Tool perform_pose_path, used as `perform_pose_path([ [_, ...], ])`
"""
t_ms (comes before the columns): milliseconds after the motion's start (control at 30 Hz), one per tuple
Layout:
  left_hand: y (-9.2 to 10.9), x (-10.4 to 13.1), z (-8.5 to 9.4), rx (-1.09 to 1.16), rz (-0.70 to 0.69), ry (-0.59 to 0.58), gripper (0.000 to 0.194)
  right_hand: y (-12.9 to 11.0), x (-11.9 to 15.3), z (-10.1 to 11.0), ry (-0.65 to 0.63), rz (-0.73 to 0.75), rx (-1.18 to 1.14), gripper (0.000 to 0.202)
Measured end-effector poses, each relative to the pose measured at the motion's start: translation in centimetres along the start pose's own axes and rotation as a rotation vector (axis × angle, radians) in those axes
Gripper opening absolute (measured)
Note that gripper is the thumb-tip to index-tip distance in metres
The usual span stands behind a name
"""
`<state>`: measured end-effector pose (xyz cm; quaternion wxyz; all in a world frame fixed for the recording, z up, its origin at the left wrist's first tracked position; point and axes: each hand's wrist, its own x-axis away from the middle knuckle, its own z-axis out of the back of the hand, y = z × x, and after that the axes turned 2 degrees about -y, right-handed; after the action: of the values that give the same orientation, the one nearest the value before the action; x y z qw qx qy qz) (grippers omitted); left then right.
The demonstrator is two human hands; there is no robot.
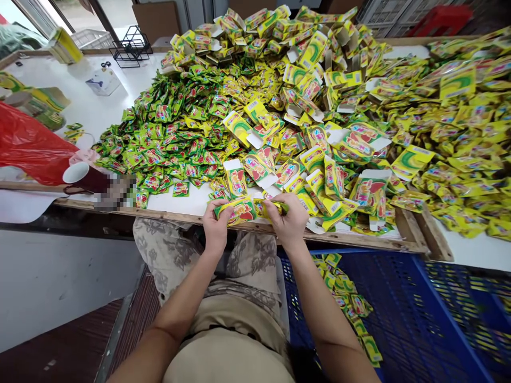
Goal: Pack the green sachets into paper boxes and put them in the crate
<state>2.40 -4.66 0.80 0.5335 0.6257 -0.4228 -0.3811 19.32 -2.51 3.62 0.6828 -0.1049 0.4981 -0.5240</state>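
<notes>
My left hand (216,225) is closed around a small yellow and green candy box (240,211), held level over the table's front edge. At the box's right end, my right hand (290,217) pinches small yellow and green candy packets (263,208), partly hidden by the fingers. Whether the packets reach inside the box I cannot tell. Just beyond my hands lie several open candy boxes (287,174) with white flaps. To the left spreads a heap of small green candy packets (171,127).
Yellow packets (471,159) are piled on the right, past a wooden divider (433,234). Below the table edge, a blue crate (383,298) holds finished-looking boxes. A dark red mug (90,178), a red plastic bag (32,143) and a black wire rack (131,48) stand at left.
</notes>
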Motion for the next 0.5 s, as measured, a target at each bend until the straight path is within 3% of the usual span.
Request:
perform_pose_path([
  [167, 0.7, 0.1, 0.3, -0.159, -0.108, -0.025, 0.024, -0.3, -0.6, 0.6, -0.179, -0.123, 0.043, 0.025],
  [267, 1.3, 0.0, 0.6, -0.256, -0.173, -0.081, 0.022, -0.4, -1.1, 0.8, -0.22, -0.091, 0.062, 0.026],
  [400, 1.6, -0.1, 0.7, -0.322, -0.195, -0.136, 0.019, -0.7, -1.3, 0.7, -0.203, -0.015, 0.044, 0.025],
  [500, 1.5, -0.1, 0.6, -0.332, -0.192, -0.155, 0.018, -0.9, -0.9, 0.2, -0.101, -0.098, 0.034, 0.033],
])
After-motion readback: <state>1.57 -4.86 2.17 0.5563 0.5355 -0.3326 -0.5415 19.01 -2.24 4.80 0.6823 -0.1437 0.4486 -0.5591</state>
